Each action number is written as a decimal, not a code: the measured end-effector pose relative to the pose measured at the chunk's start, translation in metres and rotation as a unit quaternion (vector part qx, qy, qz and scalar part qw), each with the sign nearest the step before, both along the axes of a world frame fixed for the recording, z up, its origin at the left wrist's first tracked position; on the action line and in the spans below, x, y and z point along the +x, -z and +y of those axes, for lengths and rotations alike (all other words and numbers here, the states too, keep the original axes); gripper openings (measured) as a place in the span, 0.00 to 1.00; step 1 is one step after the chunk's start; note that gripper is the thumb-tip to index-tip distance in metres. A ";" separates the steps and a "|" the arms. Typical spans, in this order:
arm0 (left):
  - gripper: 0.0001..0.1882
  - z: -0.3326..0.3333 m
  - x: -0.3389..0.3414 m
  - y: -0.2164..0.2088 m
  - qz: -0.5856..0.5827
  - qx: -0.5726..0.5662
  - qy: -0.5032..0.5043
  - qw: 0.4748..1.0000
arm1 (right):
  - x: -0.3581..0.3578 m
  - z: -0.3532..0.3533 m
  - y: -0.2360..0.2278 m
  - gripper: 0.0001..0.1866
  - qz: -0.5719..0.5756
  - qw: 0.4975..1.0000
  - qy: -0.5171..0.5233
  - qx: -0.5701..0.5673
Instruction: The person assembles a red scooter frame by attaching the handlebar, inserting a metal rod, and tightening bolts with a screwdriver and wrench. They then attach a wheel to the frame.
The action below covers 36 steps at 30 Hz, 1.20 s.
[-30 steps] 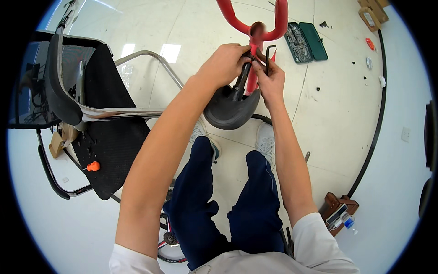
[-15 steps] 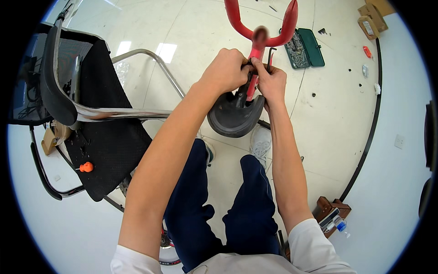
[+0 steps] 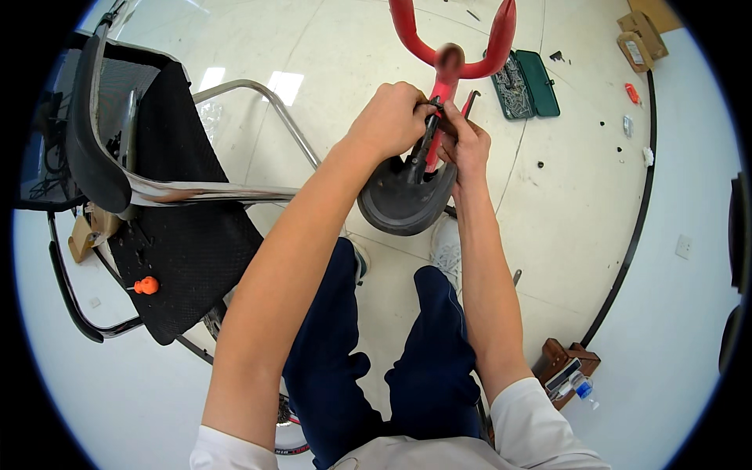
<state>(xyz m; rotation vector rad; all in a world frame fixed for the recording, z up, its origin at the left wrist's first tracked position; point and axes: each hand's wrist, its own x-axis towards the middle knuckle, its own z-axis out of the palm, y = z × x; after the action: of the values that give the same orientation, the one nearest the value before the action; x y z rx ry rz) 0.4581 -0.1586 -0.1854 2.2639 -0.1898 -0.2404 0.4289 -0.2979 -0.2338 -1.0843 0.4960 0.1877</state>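
Note:
A red bicycle frame part (image 3: 446, 78) with two curved arms and a round tube end stands in front of me. Below it is a rounded black saddle-like piece (image 3: 403, 205). My left hand (image 3: 395, 117) is closed at the red tube, its fingertips pinching at a small dark part there that I cannot make out. Close against it, my right hand (image 3: 468, 149) has thumb and fingers bent together, and a black L-shaped hex key (image 3: 473, 97) sticks up from it. The fingers hide the key's lower end.
At left stands a black mesh chair (image 3: 168, 251) with an orange-handled screwdriver (image 3: 146, 285) on its seat. Beyond my right hand, a green case (image 3: 540, 86) of small metal parts lies on the floor. A wooden block (image 3: 560, 360) with a bottle (image 3: 581, 385) is at lower right.
The hex key's top has tilted slightly outward to the right and dropped a little. My right fingers have shifted at the tube; the left hand stays at its place.

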 end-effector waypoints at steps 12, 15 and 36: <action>0.20 0.013 -0.004 -0.005 0.054 0.028 -0.025 0.998 | 0.000 0.000 -0.002 0.21 0.027 0.999 -0.021 0.003; 0.28 0.020 -0.031 -0.029 0.062 -0.056 -0.071 0.994 | -0.009 -0.022 0.004 0.23 0.014 0.996 -0.082 0.014; 0.24 0.022 -0.092 -0.038 0.230 -0.357 -0.370 0.826 | -0.015 -0.026 0.006 0.18 0.017 0.994 -0.089 -0.058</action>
<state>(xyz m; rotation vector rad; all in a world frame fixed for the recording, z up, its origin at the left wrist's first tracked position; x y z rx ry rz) 0.3659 -0.1362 -0.1479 1.3315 0.7359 -0.2337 0.4140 -0.3239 -0.2393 -1.2408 0.4437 0.3383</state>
